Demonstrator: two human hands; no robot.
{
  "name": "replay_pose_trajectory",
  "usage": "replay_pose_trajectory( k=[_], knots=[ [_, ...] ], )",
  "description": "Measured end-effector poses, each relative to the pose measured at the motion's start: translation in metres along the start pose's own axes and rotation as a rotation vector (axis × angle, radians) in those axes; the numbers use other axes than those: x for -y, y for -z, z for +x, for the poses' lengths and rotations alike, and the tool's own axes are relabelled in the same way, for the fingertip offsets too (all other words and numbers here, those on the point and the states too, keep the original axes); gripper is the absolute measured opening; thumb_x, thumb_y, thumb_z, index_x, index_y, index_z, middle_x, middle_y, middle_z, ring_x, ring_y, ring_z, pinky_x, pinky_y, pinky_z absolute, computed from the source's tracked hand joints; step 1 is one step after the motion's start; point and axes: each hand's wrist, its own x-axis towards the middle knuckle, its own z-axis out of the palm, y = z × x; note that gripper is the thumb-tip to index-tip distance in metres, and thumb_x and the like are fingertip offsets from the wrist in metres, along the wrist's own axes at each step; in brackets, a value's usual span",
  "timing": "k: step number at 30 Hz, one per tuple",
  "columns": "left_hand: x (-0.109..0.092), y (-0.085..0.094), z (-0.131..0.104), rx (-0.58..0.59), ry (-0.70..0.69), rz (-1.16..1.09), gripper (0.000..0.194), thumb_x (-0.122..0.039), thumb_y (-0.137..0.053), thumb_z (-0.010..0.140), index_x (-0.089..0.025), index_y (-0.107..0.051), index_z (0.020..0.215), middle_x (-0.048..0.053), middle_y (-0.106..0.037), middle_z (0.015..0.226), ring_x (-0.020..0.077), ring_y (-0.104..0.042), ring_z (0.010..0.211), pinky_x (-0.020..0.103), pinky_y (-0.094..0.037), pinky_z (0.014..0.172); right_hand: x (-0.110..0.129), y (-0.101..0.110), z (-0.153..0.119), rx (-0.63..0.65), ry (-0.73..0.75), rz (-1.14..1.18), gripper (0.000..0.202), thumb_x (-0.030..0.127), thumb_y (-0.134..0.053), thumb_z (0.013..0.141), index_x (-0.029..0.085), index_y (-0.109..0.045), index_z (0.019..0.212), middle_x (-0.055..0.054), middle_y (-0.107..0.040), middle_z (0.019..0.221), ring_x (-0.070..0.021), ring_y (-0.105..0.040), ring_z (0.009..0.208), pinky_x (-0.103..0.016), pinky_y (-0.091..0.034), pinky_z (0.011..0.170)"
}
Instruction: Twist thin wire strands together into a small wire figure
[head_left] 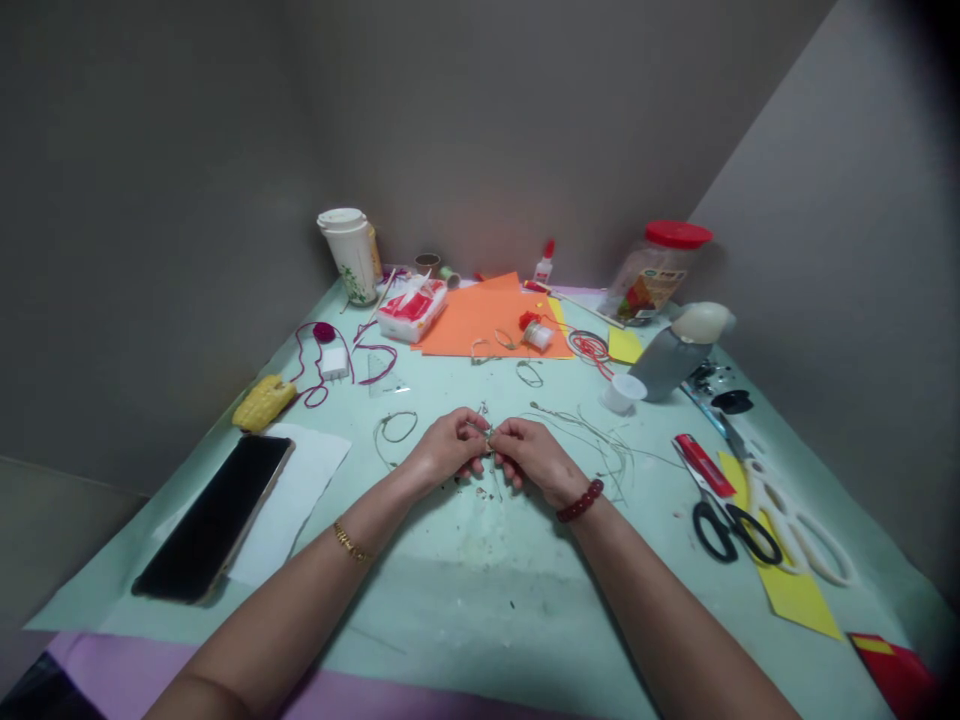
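Cord (490, 440), thin, greenish, trailing; left hand (453, 446) pinches it; right hand (531, 452) does likewise.

Bare strip of green cover (480, 610) nearest the wearer: passable — right side obstructed by black-handled scissors (731, 530), left by phone (217, 520).

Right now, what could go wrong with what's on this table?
The fine cord pinched between the left hand and right hand could slip, as both grips look small. The loose cords beside the right hand might snag or tangle with it. The open white cup touches or nearly touches the gray bottle, so a bump could tip it.
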Motion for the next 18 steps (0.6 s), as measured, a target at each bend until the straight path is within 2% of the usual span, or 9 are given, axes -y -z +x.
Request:
replay_pose_trajectory(
  k=[3, 10, 18],
  knots=[
    [0.0063, -0.0015, 0.0018, -0.028, -0.006, 0.061, 0.022, -0.027, -0.060, 0.079, -0.018, -0.049, 0.095, -0.001, -0.061, 0.063, 0.0089, -0.054, 0.045, 0.017, -0.039, 0.040, 0.0007, -0.0014, -0.0006, 0.000, 0.019, 0.005, 0.007, 0.020, -0.056, 0.073, 0.018, -0.050, 0.070, 0.006, -0.051, 0.050, -0.0051, -0.040, 0.034, -0.015, -0.033, 0.028],
    [0.0096, -0.0035, 0.0001, -0.127, -0.031, 0.177, 0.016, -0.024, -0.058, 0.078, -0.019, -0.047, 0.088, -0.004, -0.059, 0.054, 0.0090, -0.053, 0.040, 0.016, -0.038, 0.039, 0.0011, -0.0006, -0.0010, 0.004, -0.010, 0.018, 0.008, 0.018, -0.055, 0.074, 0.018, -0.049, 0.068, 0.005, -0.053, 0.051, -0.0041, -0.040, 0.035, -0.015, -0.033, 0.030],
    [0.0019, -0.0050, -0.0012, -0.116, -0.018, 0.179, 0.007, -0.023, -0.056, 0.078, -0.016, -0.055, 0.077, -0.002, -0.058, 0.052, 0.0096, -0.055, 0.044, 0.018, -0.041, 0.042, -0.0001, 0.0021, -0.0002, 0.036, -0.004, 0.037, 0.009, 0.018, -0.054, 0.075, 0.017, -0.050, 0.068, 0.005, -0.052, 0.052, -0.0040, -0.041, 0.036, -0.015, -0.033, 0.031]
  ],
)
